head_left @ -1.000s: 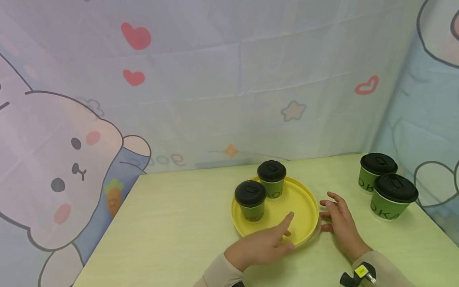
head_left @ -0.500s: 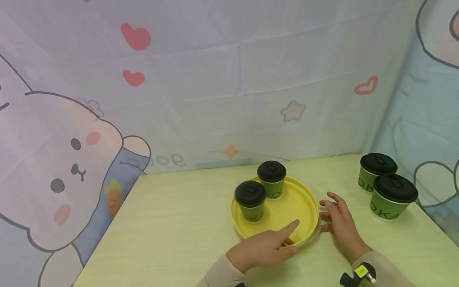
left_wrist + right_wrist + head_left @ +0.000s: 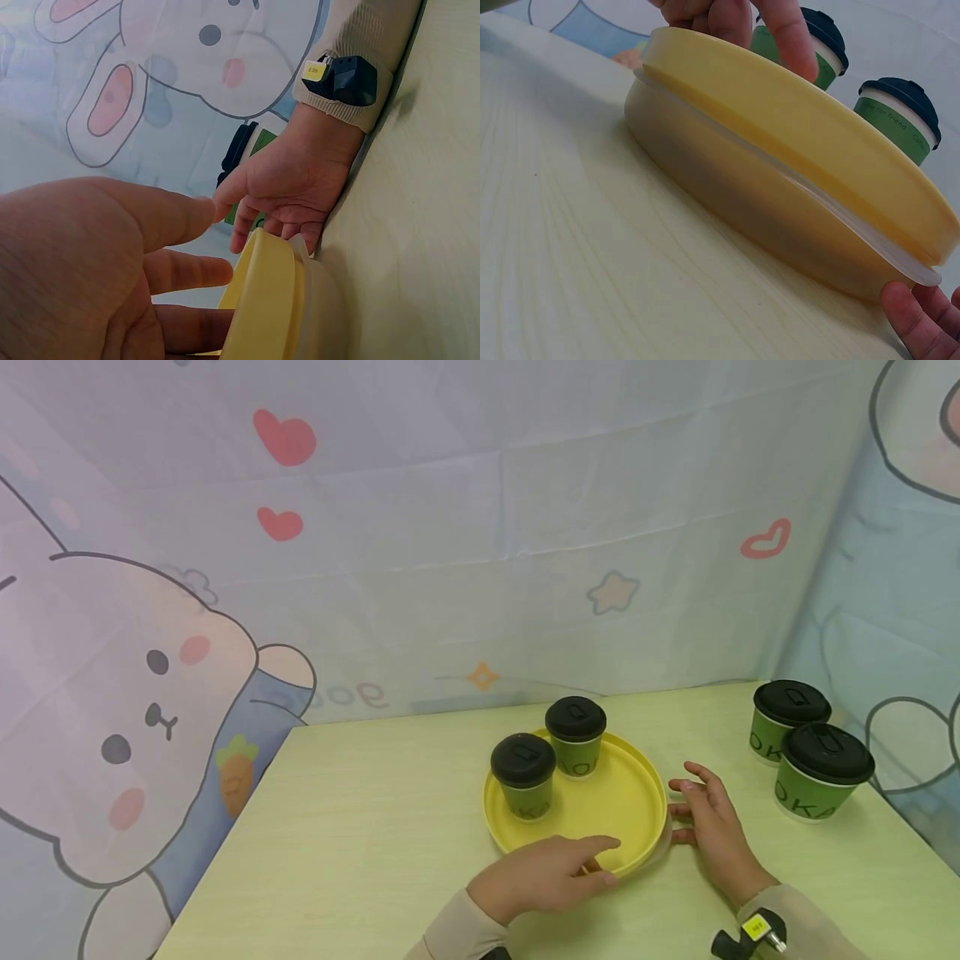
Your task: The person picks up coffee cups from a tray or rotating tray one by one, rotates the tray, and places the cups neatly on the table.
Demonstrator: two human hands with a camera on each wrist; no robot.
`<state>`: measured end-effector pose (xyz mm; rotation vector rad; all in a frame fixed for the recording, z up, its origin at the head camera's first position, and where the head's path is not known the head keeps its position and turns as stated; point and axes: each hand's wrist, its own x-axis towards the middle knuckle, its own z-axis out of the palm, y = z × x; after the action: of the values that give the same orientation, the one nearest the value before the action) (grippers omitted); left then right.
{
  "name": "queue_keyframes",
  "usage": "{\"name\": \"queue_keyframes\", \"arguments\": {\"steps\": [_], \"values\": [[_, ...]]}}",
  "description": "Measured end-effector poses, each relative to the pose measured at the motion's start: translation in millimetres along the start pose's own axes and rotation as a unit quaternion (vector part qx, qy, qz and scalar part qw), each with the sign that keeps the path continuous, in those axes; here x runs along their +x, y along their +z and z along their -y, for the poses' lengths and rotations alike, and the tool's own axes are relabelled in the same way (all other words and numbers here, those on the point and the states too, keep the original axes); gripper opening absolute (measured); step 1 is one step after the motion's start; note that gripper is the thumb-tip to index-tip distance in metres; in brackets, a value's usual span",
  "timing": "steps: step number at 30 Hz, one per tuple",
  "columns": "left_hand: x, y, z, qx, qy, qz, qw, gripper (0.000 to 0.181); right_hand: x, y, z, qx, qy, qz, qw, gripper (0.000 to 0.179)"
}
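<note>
A round yellow tray (image 3: 622,793) lies on a translucent base (image 3: 727,187) on the table. Two green paper cups with black lids, the front cup (image 3: 525,777) and the back cup (image 3: 576,739), stand upright on its left half. My left hand (image 3: 536,872) holds the tray's near rim, fingertips hooked inside and thumb beside the outer wall. In the left wrist view one left finger (image 3: 195,326) passes behind the rim. My right hand (image 3: 712,835) rests on its side by the tray's right edge, fingers loosely bent, fingertips (image 3: 911,315) right at the base's flange.
Two more lidded green cups stand at the table's right, the nearer one (image 3: 821,772) partly covering the farther cup (image 3: 787,718). A printed cloth backdrop (image 3: 480,527) hangs along the table's back edge. The pale wooden table (image 3: 360,827) extends left of the tray.
The tray has turned slightly clockwise: its back cup shifted right, its front cup a little away from me. The left hand slid right, then back left, as its index finger lowered. The right hand stayed still.
</note>
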<state>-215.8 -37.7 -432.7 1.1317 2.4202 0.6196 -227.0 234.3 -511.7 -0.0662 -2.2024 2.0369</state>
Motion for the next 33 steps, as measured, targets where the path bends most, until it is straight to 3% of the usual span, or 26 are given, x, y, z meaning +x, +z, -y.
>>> {"name": "queue_keyframes", "arguments": {"steps": [15, 33], "values": [[-2.7, -8.8, 5.2, -0.02, -0.019, 0.016, 0.9995, 0.042, 1.1, -1, -1, 0.004, 0.002, -0.003, 1.0, 0.062], [-5.8, -16.1, 12.3, 0.006, -0.068, 0.015, 0.9976, 0.039, 1.2, 0, -2, -0.002, -0.001, -0.01, 0.9999, 0.063]]}}
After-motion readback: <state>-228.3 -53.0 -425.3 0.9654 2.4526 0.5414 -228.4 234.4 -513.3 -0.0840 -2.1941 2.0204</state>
